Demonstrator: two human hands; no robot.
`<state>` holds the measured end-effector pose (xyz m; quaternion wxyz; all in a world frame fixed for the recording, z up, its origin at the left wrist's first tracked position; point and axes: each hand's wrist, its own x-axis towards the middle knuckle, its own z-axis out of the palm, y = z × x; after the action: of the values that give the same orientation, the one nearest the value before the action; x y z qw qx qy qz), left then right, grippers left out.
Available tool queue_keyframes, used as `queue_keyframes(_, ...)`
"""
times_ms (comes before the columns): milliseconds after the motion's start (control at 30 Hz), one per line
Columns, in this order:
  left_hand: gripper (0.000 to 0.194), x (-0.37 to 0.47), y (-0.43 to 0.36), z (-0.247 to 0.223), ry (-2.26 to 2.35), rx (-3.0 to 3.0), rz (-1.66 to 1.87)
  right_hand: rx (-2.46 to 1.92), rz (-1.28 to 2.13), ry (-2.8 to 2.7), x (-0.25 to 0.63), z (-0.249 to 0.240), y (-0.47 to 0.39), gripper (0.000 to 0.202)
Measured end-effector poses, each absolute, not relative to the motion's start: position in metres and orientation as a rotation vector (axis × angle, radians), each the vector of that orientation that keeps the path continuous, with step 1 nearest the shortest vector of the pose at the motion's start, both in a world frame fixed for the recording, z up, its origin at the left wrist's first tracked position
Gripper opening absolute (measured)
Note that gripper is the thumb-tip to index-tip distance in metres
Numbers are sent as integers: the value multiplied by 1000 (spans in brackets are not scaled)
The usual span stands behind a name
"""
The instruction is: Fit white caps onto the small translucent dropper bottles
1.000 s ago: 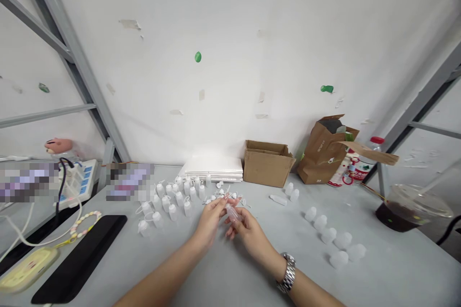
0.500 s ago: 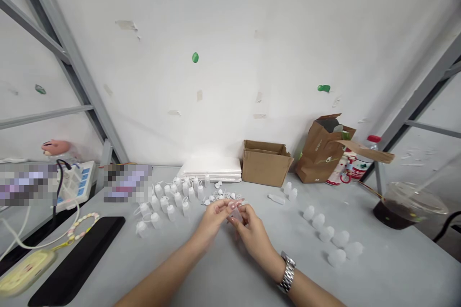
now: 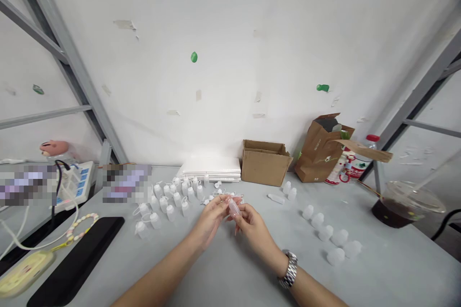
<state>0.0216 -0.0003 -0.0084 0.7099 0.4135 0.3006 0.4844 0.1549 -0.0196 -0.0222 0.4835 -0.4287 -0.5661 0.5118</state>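
Observation:
A small translucent bottle is held between both hands over the middle of the grey table. The fingers of my left hand close on its upper end. My right hand, with a metal watch at the wrist, grips its lower part. Behind the hands lie several small white caps, partly hidden by the fingers. To the left stand several small white bottles in rows, some with looped cap straps. One more bottle lies on its side to the right.
Several translucent bottles stand on the right, near a cup of dark drink. At the back are white sheets, a cardboard box and a paper bag. A black pad and power strip occupy the left.
The bottle between my hands has turned a little and shows more of its body. My fingers have shifted around it, and the view has moved slightly.

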Motion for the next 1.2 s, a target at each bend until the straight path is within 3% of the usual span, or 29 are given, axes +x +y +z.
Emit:
queue_keyframes(367, 30, 23, -5, 0, 660, 974, 1041, -1173, 941, -1534, 159, -23, -24, 13)
queue_keyframes(533, 28, 24, -5, 0, 656, 976, 1069, -1244, 840, -1547, 158, -25, -24, 17)
queue_keyframes(900, 35, 20, -3, -2, 692, 954, 1040, -1025, 1208, -1519, 156, -12, -25, 25)
queue_keyframes(1200, 35, 21, -9, 3, 653, 950, 1002, -1324, 619, -1699, 157, -24, -31, 8)
